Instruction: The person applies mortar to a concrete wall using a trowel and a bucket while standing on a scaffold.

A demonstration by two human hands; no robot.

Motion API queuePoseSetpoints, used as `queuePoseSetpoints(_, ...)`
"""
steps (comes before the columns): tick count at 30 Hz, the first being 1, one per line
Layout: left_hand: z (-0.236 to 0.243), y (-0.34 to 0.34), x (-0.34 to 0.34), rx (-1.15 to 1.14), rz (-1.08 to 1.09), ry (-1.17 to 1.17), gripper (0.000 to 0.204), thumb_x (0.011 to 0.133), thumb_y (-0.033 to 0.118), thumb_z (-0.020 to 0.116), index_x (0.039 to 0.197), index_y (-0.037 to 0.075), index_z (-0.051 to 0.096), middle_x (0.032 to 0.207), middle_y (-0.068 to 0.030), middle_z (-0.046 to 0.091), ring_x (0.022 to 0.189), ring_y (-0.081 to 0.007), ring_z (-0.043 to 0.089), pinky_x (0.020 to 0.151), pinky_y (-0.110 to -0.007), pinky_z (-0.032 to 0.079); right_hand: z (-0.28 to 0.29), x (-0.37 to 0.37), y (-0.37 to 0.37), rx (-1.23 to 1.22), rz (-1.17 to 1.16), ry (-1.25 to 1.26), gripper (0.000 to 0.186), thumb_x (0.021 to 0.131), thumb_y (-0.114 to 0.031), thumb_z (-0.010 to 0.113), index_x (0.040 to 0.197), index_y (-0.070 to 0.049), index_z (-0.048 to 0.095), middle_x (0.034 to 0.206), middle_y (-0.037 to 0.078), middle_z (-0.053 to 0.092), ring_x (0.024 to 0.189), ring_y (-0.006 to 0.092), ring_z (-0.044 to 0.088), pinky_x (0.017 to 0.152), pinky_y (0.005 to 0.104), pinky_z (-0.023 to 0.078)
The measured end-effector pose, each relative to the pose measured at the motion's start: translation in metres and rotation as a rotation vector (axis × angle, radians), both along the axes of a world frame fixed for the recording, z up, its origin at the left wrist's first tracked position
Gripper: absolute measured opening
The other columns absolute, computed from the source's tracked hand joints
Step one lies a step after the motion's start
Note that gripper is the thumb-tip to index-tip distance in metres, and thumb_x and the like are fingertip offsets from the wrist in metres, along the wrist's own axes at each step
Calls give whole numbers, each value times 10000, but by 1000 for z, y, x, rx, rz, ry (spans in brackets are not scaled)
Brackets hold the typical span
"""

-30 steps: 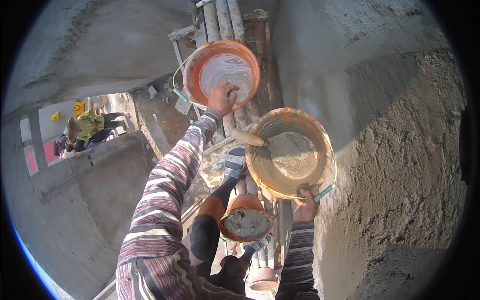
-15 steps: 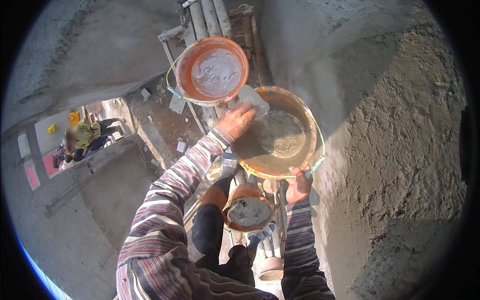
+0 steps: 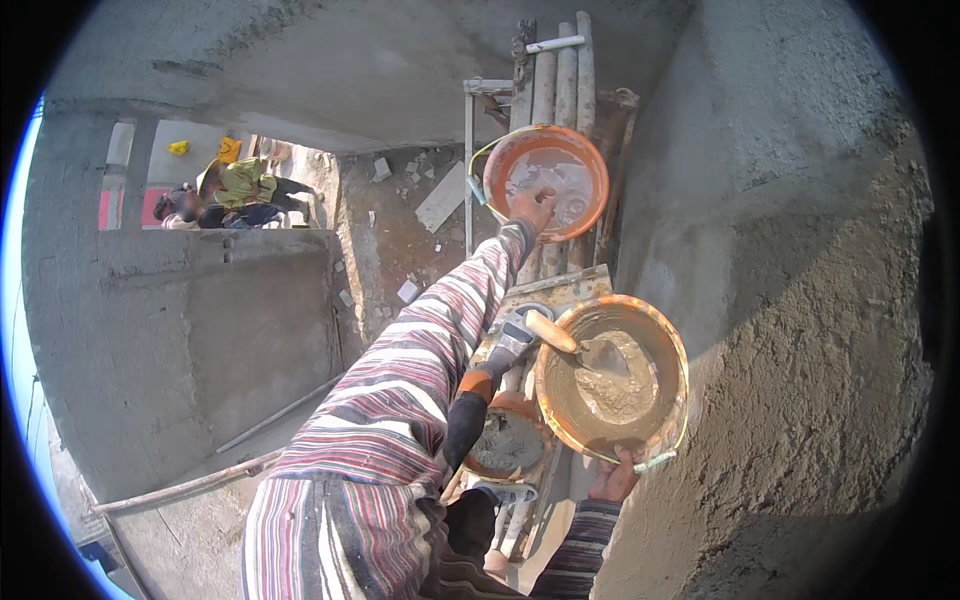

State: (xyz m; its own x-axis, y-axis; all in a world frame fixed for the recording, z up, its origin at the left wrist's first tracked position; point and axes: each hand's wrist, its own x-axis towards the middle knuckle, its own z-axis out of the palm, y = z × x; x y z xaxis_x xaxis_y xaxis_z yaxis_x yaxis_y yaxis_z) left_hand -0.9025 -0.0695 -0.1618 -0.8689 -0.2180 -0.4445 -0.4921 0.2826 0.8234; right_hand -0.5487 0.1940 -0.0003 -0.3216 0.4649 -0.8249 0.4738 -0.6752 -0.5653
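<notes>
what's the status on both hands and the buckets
Left hand at water bucket, grip unclear. Right hand gripping mortar bucket by its edge. Trowel resting in mortar bucket, handle over the edge.

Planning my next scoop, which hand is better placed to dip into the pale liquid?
Probably your left hand: it is at the orange bucket of pale liquid, while your right hand, farther back, holds the mortar bucket.

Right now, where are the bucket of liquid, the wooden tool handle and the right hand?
Bucket of liquid point(image 3: 599, 190), head view: inner wall, right side.
Wooden tool handle point(image 3: 552, 332), head view: middle of the grip.
Right hand point(image 3: 613, 481), head view: middle of the hand.
</notes>
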Motion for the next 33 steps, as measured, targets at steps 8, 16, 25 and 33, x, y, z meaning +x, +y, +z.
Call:
queuePoseSetpoints(8,185,-57,158,-371,-380,-145,292,812,244,563,1016,60,659,962,-177,659,934,-301,626,856,-367,466,125,150,37,-43,-28,156,634,724,-114,576,1312,-66,345,1240,144,442,1101,278,491,916,411,458)
queuePoseSetpoints(16,262,-154,341,-696,-563,-348,225,800,189,595,976,68,665,868,-131,679,836,-287,656,733,-356,506,196,294,55,57,-294,51,471,726,-55,570,1186,-38,468,1137,93,520,1032,229,531,856,430,458)
queuePoseSetpoints(25,337,-57,372,-836,-1115,-123,239,768,281,578,923,126,673,904,-124,666,887,-293,636,784,-367,493,188,437,80,70,-525,-70,459,676,-35,615,1117,-67,492,1074,70,526,967,220,529,852,455,430)
queuePoseSetpoints(33,483,188,457,-612,-1153,610,234,792,126,571,1005,42,623,852,-143,640,779,-285,632,722,-373,493,163,518,103,40,-466,143,509,653,-84,646,1115,-33,440,1022,98,519,927,221,542,786,365,446)
